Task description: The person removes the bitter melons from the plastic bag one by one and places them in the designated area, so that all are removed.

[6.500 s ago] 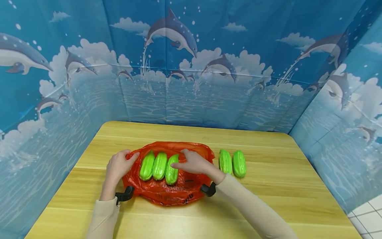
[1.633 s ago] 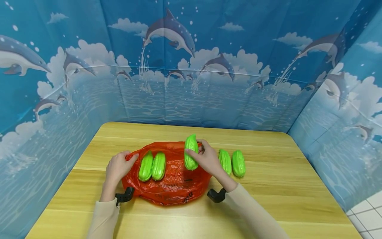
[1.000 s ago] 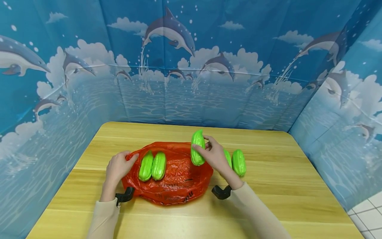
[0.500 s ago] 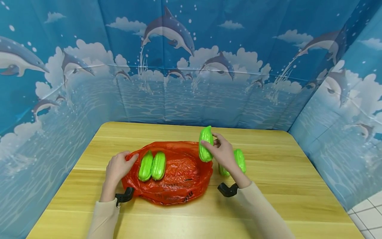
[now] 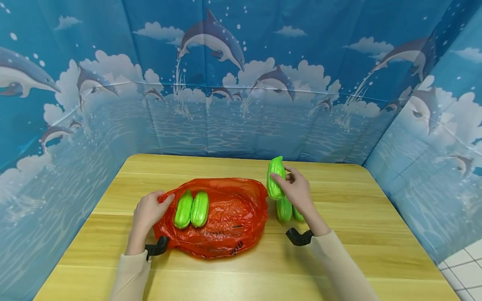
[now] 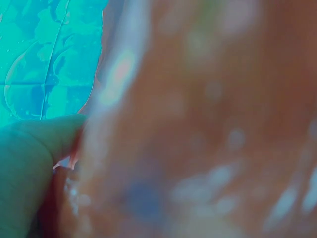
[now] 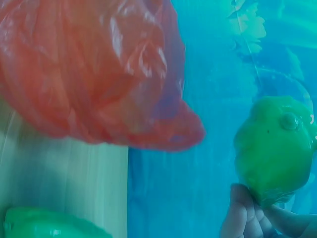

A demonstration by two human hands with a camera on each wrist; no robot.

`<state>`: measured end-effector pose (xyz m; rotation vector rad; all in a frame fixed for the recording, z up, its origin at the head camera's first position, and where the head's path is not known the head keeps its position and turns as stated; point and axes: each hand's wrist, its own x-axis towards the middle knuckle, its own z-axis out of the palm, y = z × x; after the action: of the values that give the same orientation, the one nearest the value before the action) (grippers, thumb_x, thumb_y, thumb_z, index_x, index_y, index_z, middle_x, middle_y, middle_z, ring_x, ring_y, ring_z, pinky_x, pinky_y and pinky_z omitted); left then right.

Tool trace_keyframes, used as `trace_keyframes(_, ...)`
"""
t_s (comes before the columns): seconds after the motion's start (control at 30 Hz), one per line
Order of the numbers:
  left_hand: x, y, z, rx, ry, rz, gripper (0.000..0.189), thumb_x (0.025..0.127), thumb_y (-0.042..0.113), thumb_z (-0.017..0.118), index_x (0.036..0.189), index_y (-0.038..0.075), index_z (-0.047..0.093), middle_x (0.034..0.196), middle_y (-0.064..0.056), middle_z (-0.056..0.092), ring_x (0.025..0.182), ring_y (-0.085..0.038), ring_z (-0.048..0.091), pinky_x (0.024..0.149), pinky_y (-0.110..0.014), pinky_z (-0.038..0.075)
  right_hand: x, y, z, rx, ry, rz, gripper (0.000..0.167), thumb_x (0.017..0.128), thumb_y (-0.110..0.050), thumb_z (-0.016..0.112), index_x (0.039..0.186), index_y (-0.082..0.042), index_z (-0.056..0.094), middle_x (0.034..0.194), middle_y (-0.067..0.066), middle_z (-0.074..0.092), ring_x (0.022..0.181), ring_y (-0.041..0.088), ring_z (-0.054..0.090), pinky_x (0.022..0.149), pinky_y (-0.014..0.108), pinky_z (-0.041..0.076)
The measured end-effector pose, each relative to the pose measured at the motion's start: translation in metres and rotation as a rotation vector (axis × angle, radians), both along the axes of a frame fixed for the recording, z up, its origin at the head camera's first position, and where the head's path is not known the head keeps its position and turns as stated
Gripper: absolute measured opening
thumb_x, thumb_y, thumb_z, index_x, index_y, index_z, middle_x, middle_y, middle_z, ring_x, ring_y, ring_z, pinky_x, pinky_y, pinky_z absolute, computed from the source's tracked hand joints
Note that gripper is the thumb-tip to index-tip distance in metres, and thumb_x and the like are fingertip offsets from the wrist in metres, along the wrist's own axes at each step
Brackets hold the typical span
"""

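Observation:
My right hand (image 5: 299,193) holds a bright green, ridged, gourd-like vegetable (image 5: 275,179) upright in the air, just off the bag's right end. In the right wrist view, its lobed lower end (image 7: 275,148) shows above the fingertips. My left hand (image 5: 148,213) pinches the left rim of a red plastic bag (image 5: 229,217), which lies spread open. Inside it, at the left, two like green gourds (image 5: 183,210) lie side by side. Two more gourds (image 5: 284,210) lie on the table right of the bag, partly hidden by my right hand. Red film fills the left wrist view, blurred.
Everything stands on a light wooden table (image 5: 350,234). A blue curtain with dolphins (image 5: 226,121) rises behind the table and at both sides. Each wrist wears a black camera mount (image 5: 299,237).
My right hand has taken the third gourd out of the bag, lifted it, and carried it right, past the bag's edge. My left hand has stayed at the left rim.

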<state>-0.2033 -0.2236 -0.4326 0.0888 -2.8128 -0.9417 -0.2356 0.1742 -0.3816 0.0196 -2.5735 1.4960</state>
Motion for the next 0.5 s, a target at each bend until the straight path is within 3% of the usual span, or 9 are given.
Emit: trace_keyframes(0.5,0.0,-0.001,0.0,0.004,0.004,-0.002,0.037,0.093,0.039,0.056,0.07,0.011,0.049,0.057,-0.002,0.038,0.054,-0.021,0.041,0.052,-0.032,0.028,-0.003,0.039,-0.008,0.033,0.0,-0.12,0.074,0.085,-0.056,0.061,0.135,-0.003,0.046,0.097,0.013,0.055,0.079,0.023,0.052,0.065,0.034,0.044)
